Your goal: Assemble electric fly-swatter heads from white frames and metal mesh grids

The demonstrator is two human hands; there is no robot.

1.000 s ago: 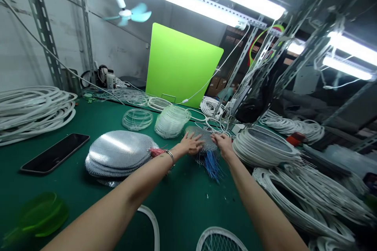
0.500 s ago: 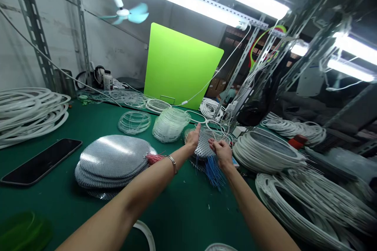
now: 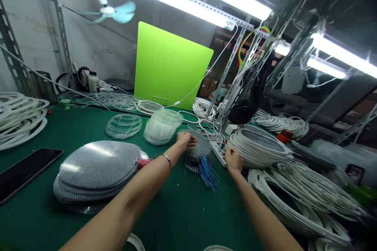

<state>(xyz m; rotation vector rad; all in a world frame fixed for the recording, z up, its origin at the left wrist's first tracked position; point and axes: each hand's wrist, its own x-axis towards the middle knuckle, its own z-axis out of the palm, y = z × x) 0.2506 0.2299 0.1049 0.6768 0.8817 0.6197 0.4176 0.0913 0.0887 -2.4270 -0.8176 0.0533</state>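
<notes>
My left hand (image 3: 185,141) is over a stack of round dark wire-mesh discs (image 3: 201,142), its fingers loosely bent and apart, with nothing visible in them. A bundle of thin blue ties (image 3: 208,174) sticks out from the near side of that stack. My right hand (image 3: 234,160) is to the right of the discs, beside a white power strip (image 3: 217,152). Its fingers are curled with the tips close together; whatever they pinch, if anything, is too small to make out. Red ties (image 3: 142,162) lie by a larger stack of silvery mesh sheets (image 3: 100,164), partly behind my left forearm.
Clear plastic rings (image 3: 162,126) and wire hoops (image 3: 123,126) lie behind my hands. White-rimmed mesh discs (image 3: 256,147) and white tubing hoops (image 3: 297,196) are piled at right. A phone (image 3: 26,170) lies at left. A green board (image 3: 171,66) stands at the back.
My hands have moved apart: the right has left the mesh discs' edge for the power strip's side, the left has turned with its fingers toward the right. The view has swung slightly right.
</notes>
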